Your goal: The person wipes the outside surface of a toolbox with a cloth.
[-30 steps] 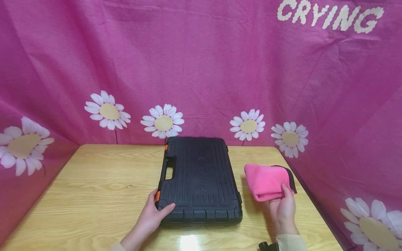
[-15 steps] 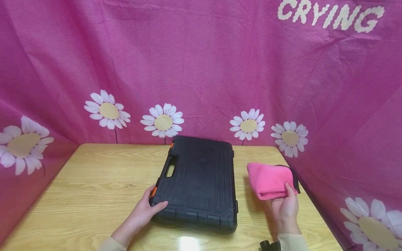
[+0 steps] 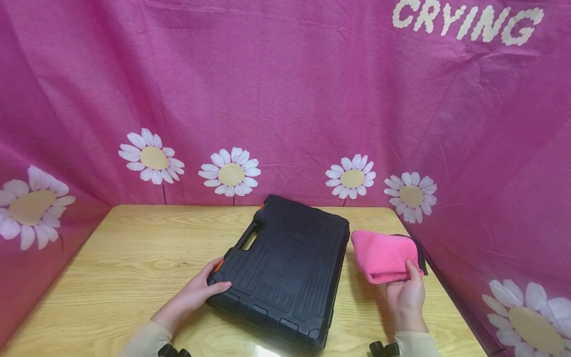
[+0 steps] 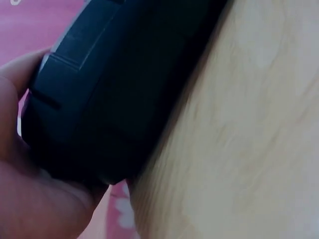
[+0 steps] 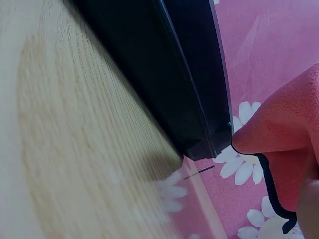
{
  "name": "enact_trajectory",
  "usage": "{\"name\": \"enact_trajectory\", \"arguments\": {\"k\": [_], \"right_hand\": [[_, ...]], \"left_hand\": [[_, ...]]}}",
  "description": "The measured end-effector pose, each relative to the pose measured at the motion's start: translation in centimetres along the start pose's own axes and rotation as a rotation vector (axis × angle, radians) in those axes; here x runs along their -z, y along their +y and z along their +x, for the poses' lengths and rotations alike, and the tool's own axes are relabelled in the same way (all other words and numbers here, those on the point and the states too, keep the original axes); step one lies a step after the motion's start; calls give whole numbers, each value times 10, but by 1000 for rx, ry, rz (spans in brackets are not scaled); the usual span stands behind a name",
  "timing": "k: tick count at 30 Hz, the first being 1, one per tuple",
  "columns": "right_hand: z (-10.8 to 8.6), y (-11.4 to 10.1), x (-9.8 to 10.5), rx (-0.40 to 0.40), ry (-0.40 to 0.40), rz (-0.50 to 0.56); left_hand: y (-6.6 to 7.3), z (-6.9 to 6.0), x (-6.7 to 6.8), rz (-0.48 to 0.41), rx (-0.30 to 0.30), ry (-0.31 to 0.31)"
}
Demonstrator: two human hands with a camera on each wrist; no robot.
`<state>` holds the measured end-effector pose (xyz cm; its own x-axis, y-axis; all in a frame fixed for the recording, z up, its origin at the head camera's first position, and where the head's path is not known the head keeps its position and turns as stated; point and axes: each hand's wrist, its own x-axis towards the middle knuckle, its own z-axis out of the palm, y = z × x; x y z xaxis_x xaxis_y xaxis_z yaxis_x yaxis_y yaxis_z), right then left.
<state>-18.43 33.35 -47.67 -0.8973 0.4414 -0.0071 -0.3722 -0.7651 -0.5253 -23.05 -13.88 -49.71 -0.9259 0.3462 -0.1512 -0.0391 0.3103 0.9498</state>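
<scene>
A black plastic case (image 3: 285,267) lies turned at an angle on the wooden table, its handle and orange latches facing left. My left hand (image 3: 194,295) grips its near left corner, thumb on top; in the left wrist view the hand (image 4: 40,199) wraps the end of the case (image 4: 109,89). My right hand (image 3: 407,300) holds a folded pink cloth (image 3: 383,255) with dark edging, thumb on top, right of the case. The right wrist view shows the cloth (image 5: 286,124) beside the case's side (image 5: 149,64), with little of the hand in sight.
The wooden table (image 3: 134,263) extends left of the case. A pink curtain (image 3: 285,99) with white daisies hangs behind the table and along both sides, close to the right table edge.
The case has rotated clockwise, its far end swinging right and its near right corner coming closer. My left hand has moved left and slightly up with it; my right hand and the cloth have shifted slightly right.
</scene>
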Motion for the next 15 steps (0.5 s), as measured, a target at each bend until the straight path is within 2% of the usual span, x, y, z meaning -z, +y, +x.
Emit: {"name": "enact_trajectory", "arguments": {"k": [5, 8, 12, 15], "right_hand": [[0, -1, -1, -1, 9, -26], [0, -2, -1, -2, 23, -20], [1, -2, -1, -4, 32, -32], [1, -2, -1, -4, 27, -39]], "left_hand": [[0, 8, 9, 14, -4, -53], [-1, 12, 13, 32, -22, -61], [-2, 14, 13, 9, -12, -28], [-1, 11, 8, -1, 7, 39]]}}
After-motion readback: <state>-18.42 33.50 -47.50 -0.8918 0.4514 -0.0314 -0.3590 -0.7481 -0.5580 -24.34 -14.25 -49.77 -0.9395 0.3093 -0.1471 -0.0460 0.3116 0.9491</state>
